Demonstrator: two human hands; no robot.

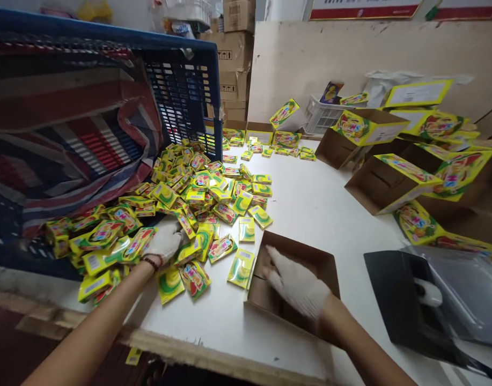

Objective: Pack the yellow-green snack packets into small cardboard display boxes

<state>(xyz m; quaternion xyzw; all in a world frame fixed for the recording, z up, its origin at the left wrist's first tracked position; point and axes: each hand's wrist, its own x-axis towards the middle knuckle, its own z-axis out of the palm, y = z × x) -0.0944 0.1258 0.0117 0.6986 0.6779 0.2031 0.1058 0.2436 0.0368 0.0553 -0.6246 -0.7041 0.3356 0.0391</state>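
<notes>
My left hand (165, 241), in a white knit glove, reaches into a heap of small yellow-and-green printed boxes (165, 194). Its fingers are partly hidden among them, so I cannot tell whether it grips one. My right hand (296, 281), also gloved, is inside an open brown carton (316, 254) on the white table (306, 198). Its fingers are stretched toward the carton's left inner wall, with no small box visible in them. A few small boxes, such as a flat one (241, 266), lie just left of the carton.
A blue plastic crate (185, 102) lies tipped on its side at left, striped cloth inside, boxes spilling out. Open yellow printed cartons (394, 185) are piled at right. Nearer lies a black-and-clear object (410, 300). A white basket (320, 115) stands at the back.
</notes>
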